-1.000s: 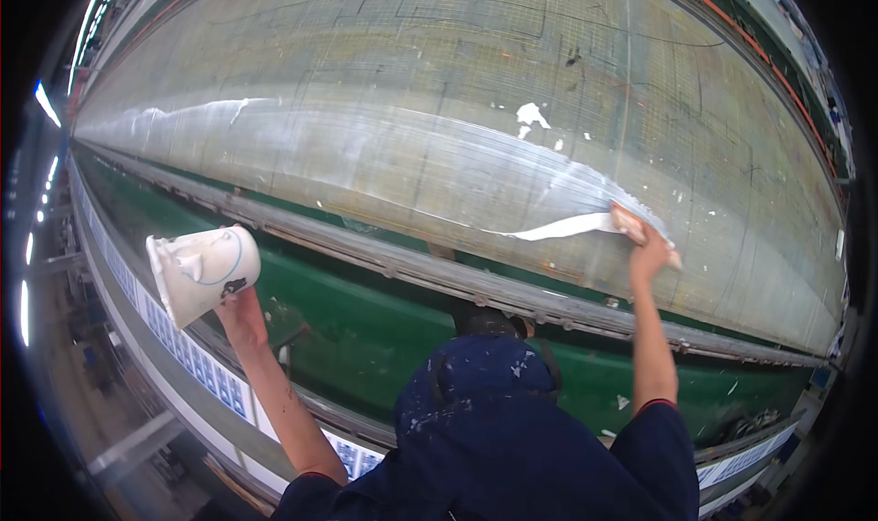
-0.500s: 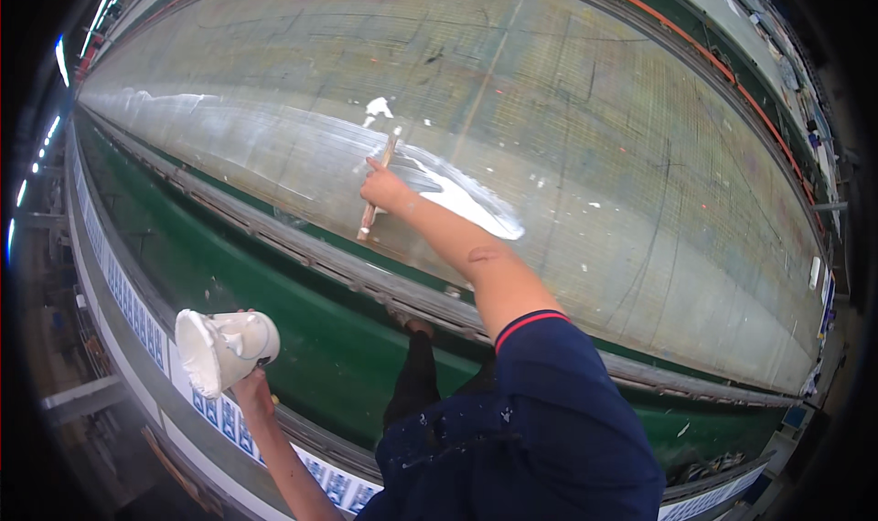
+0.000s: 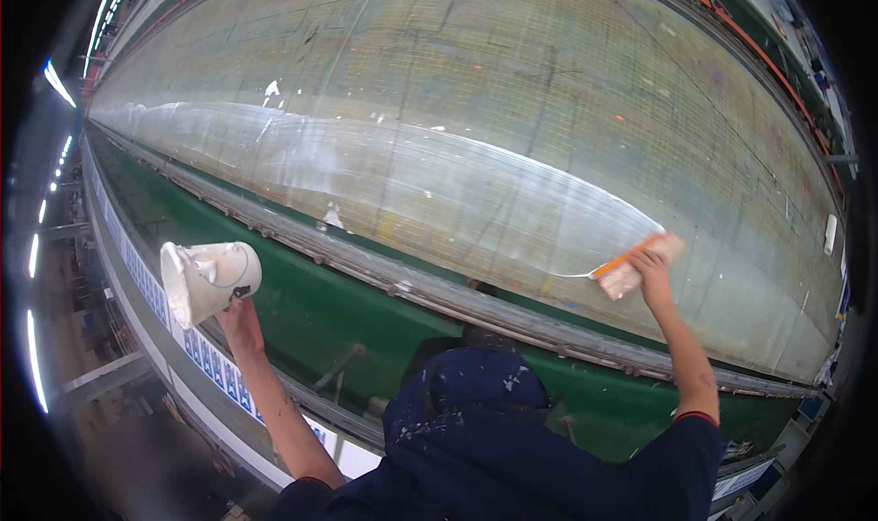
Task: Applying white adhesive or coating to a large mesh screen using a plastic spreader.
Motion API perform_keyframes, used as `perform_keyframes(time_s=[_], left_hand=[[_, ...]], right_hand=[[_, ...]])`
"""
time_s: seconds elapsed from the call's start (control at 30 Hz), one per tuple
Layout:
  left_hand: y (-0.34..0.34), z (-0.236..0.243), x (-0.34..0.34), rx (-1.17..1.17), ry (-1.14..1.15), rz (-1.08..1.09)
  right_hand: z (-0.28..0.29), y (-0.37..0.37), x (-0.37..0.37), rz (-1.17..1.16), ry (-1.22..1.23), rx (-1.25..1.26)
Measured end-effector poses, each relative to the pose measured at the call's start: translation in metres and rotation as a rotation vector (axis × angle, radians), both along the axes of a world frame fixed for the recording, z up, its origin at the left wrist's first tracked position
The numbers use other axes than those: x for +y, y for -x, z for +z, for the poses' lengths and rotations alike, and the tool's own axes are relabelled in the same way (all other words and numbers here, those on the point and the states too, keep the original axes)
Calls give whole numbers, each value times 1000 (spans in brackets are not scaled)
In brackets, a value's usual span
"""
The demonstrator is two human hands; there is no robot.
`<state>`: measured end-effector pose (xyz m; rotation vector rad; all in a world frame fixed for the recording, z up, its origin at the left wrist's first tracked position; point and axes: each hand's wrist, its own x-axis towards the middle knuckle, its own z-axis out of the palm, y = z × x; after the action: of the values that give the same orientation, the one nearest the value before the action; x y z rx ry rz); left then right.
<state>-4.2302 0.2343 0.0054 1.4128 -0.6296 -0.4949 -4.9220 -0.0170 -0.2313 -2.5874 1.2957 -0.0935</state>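
Currently, a brush is being gripped by the closed right hand at three o'clock against the curved mould surface, while a white bucket is being clasped by the left hand at nine o'clock.

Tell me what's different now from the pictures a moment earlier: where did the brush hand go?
The right hand has swept the brush from the middle of the big curved surface back out to its right side, at the end of the wet, glossy band. The left hand still holds the white bucket out to the left, a little higher than half a second ago. Nothing was let go.
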Motion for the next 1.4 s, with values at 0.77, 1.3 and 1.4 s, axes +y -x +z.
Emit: perform_keyframes(time_s=[0.77,1.3,1.4], left_hand=[[637,10,192,-186,73,499],[1157,20,29,98,319,146],[1237,13,43,68,281,94]], right_hand=[[-36,124,-49,800,203,1],[-31,1150,37,-449,84,-47],[-49,1179,57,-802,371,-88]])
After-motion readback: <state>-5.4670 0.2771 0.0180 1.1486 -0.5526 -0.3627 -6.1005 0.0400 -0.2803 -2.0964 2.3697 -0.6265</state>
